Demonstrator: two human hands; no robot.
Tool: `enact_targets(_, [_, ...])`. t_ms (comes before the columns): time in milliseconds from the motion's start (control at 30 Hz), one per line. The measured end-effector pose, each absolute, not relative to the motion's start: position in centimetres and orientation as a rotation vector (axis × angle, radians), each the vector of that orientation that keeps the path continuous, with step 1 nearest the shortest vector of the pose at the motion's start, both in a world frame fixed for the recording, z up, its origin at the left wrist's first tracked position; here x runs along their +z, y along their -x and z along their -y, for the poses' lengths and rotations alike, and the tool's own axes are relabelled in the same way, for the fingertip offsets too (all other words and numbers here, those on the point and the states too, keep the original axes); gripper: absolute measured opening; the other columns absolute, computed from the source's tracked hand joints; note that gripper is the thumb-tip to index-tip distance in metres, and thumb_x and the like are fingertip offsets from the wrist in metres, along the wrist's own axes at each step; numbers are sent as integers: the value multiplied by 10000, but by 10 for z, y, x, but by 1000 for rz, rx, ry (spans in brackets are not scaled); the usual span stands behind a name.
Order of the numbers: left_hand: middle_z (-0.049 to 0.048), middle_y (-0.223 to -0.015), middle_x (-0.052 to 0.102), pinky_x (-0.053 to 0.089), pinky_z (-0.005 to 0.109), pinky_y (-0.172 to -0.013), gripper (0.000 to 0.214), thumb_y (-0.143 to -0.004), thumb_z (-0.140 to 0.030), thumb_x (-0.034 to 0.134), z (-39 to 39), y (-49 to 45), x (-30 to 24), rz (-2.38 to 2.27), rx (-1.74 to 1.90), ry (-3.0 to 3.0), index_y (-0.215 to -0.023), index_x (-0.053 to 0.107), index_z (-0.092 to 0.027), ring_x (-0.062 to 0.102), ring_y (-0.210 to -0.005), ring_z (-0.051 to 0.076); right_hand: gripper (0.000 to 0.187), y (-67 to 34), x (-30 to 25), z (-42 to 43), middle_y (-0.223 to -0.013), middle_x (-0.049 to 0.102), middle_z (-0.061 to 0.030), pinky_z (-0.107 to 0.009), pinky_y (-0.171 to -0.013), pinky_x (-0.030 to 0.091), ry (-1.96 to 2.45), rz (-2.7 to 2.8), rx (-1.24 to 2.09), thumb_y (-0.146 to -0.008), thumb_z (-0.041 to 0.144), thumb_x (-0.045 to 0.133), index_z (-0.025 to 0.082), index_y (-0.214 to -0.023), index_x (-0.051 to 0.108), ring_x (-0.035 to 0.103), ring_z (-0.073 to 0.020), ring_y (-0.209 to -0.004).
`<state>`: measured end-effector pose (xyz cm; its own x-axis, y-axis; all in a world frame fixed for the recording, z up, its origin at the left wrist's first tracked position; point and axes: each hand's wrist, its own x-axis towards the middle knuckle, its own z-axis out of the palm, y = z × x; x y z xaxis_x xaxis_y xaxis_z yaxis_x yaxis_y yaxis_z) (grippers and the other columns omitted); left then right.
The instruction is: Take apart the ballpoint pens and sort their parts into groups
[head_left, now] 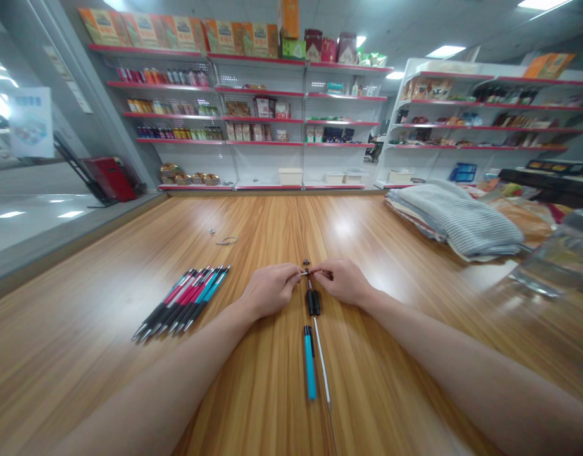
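My left hand (271,289) and my right hand (344,282) rest on the wooden table, fingertips almost meeting. The left one is closed in a pinch at a thin, pale little piece, too small to name. My right hand is also closed, thumb and forefinger together beside the same spot; what they hold, if anything, is unclear. Just beyond the fingertips lies a small dark piece (306,262). Between the hands and me are black pen grips (313,303), a turquoise pen barrel (309,364) with a black clip end, and a long white ink refill (322,364).
Several click pens (181,304) in turquoise, red and white lie in a row left of my left hand. Farther back are a wire ring (227,240) and a tiny metal piece (212,231). Folded striped cloth (462,215) and a clear container (559,253) stand right.
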<state>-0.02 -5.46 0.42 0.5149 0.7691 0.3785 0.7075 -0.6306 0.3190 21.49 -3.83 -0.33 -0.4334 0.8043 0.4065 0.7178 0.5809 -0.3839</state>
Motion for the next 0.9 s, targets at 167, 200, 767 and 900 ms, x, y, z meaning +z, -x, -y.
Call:
enact_targets(167, [40,-824,665,435,254,-710,249,-927,-296,419,57,2,5,-1202,786,-2609,-854,639,-206,610,-784,161,195,-218,-3,41,-627,645,-17,-219,-543,346,1168,2232,266,-782,201,542,174,-795,735,504,-102,-536])
enact_targets(200, [40,-825,668,436,255,-712,249,-927,-298,421,57,3,6,-1165,776,-2608,-863,644,-207,612,-783,160,188,-218,-3,42,-615,638,-15,-218,-534,337,1152,2242,278,-771,195,548,171,-778,734,495,-98,-528])
enact_targets(767, [34,-890,692,455,263,-761,242,-925,-288,432,58,3,5,-1071,752,-2588,-974,661,-226,630,-838,164,197,-218,0,44,-595,619,-6,-210,-540,338,1074,2291,335,-779,190,535,177,-740,728,492,-91,-526])
enact_targets(900, [41,-889,693,460,262,-761,246,-925,-282,430,57,4,3,-1084,772,-2591,-968,665,-222,633,-841,167,197,-218,0,43,-609,628,-4,-203,-543,334,1059,2296,342,-778,182,537,186,-779,734,500,-88,-534])
